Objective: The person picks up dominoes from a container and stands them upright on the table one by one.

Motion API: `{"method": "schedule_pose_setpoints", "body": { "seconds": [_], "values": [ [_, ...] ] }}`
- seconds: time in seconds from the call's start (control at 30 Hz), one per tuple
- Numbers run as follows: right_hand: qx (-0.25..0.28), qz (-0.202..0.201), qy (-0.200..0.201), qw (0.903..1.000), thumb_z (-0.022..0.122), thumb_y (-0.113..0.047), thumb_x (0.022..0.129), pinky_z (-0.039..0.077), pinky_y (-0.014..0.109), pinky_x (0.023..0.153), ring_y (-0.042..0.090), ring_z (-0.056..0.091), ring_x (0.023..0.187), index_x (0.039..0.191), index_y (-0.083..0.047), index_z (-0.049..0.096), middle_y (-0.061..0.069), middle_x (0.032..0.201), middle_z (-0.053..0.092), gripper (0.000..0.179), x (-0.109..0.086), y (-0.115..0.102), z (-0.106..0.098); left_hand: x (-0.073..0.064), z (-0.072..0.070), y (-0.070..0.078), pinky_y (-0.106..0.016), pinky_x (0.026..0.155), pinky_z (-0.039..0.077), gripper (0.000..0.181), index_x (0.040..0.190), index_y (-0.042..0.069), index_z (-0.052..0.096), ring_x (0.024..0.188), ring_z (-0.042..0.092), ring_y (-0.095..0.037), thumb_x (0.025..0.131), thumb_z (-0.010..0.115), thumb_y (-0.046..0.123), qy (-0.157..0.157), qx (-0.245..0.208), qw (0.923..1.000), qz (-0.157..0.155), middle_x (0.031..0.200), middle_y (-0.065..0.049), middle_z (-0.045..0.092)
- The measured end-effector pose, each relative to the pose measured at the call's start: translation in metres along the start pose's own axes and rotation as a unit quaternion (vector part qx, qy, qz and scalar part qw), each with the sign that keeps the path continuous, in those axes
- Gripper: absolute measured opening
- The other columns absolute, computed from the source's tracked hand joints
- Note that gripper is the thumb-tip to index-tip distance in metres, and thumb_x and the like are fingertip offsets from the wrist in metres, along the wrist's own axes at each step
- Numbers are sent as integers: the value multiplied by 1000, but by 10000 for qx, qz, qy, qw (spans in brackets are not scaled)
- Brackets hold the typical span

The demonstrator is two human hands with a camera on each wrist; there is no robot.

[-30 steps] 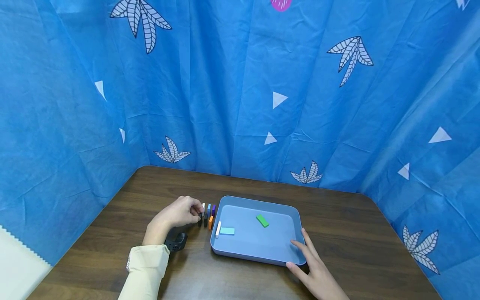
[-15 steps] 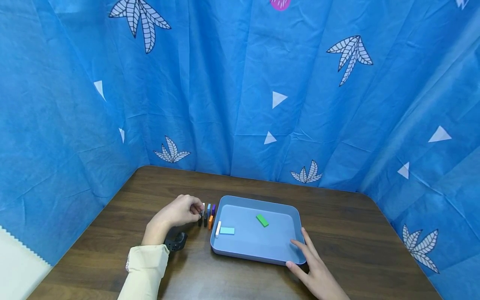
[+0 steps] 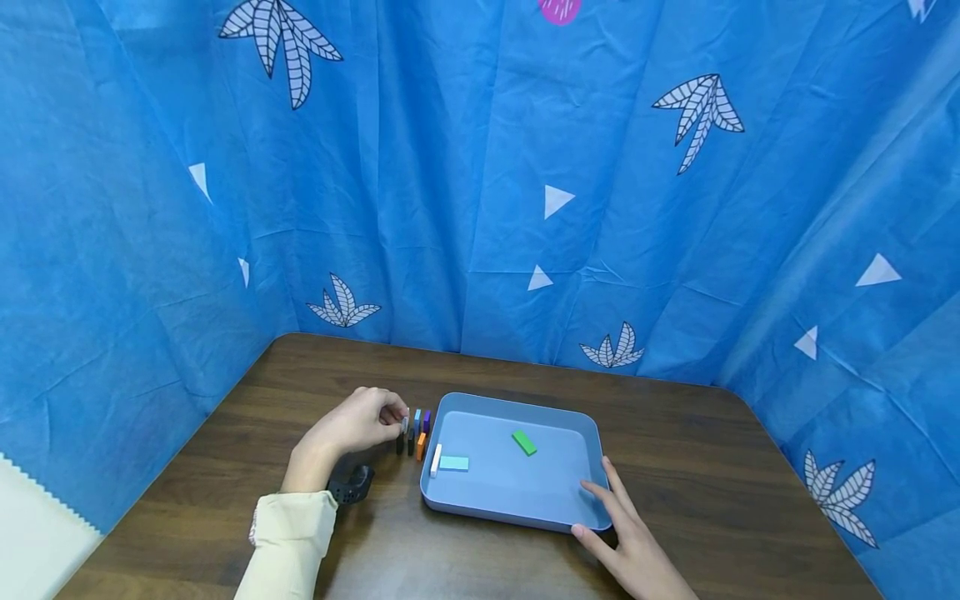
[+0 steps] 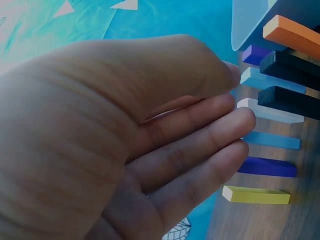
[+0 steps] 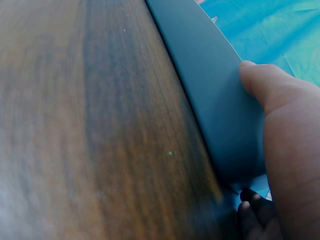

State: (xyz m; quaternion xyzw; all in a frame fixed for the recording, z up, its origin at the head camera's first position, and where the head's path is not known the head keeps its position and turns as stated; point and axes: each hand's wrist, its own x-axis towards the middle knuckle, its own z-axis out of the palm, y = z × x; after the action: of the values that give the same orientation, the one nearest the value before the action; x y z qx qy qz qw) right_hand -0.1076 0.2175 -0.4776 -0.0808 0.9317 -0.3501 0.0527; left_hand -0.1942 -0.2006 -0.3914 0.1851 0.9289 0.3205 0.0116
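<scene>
My left hand hovers over a cluster of small upright blocks beside the tray. Its fingertips are right at a white block, which stands behind the two black blocks in the left wrist view; a gap shows between thumb and fingers. An orange block, a light blue block and a purple block stand close by. At the near right corner of the blue-grey tray, my right hand rests with spread fingers, its thumb against the tray's outer wall.
Inside the tray are a green block, a light blue block and a white block by the left wall. Farther along the row stand another blue, a purple and a yellow block. A blue curtain surrounds the wooden table.
The left hand's fingertips have edged slightly forward and right, covering more of the white block in the head view. The right hand and the tray stay put.
</scene>
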Motion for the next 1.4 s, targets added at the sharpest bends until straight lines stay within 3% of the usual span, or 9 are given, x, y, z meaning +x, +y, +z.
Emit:
{"method": "schedule_pose_setpoints", "body": {
  "seconds": [0.53, 1.13, 1.4],
  "values": [
    [-121, 135, -67, 9998, 54, -64, 87, 29, 66, 105, 34, 12, 147, 144, -27, 39, -5, 162, -8, 69, 0, -1, -1, 0, -1, 10, -27, 72, 54, 14, 98, 5, 71, 78, 60, -11, 85, 68, 10, 206, -32, 9992, 327, 87, 3, 67],
    [-100, 115, -36, 9999, 54, -63, 87, 30, 66, 105, 34, 12, 147, 144, -28, 39, -5, 162, -7, 69, 0, 1, 0, 4, 9, 25, -22, 70, 53, 10, 96, 9, 70, 77, 60, -8, 86, 68, 9, 127, -111, 9968, 780, 87, 3, 67],
    [-78, 66, -2, 9999, 55, -61, 87, 30, 66, 105, 34, 12, 147, 144, -28, 40, -4, 162, -6, 67, 0, 1, 0, 8, 19, 32, -30, 74, 57, 14, 99, 9, 70, 79, 61, -8, 85, 68, 9, 6, -37, 9965, 836, 89, 3, 68]
  ]
}}
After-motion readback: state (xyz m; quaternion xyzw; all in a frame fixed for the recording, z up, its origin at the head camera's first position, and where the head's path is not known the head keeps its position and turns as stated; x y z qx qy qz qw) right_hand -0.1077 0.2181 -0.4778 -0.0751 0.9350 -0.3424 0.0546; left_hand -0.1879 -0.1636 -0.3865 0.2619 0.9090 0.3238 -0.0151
